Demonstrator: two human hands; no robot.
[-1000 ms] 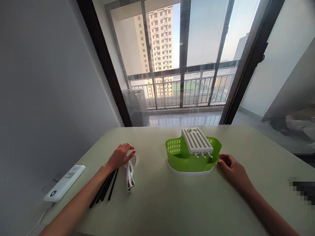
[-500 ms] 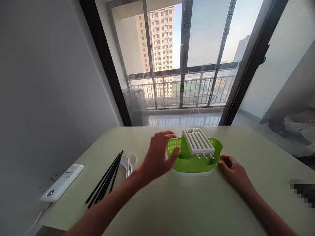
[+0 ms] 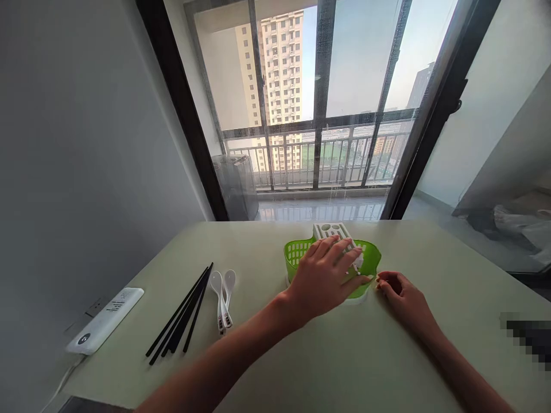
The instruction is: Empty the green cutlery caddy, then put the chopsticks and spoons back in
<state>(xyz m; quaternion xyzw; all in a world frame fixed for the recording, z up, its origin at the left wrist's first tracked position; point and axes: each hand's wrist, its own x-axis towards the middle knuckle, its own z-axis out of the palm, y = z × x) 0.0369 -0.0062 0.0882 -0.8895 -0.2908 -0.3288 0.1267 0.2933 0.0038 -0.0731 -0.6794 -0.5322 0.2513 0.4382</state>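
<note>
Green plastic basket [image 3: 297, 252], perforated wall, on a white base, fitted with a slotted white rack [image 3: 329, 230]: our left hand [image 3: 325, 275] lies flat over it, fingers spread and clasping nothing. Our right hand [image 3: 400, 295], fingers loosely curled and empty, rests at its right edge. Pale smooth table [image 3: 344, 367]; to the left, two glossy white spoons [image 3: 222, 292], slim black chopsticks [image 3: 181, 318], a white power strip [image 3: 103, 319].

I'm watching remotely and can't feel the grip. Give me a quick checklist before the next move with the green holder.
1. Left hand on white slotted insert: ok, fingers lie on it.
2. Grip closed on insert: cannot tell.
3. Right hand at green holder rim: ok, fingertips beside it; contact unclear.
4. Holder flat on table: ok.
5. Chopsticks and spoons lying apart, left of holder: ok.
</note>
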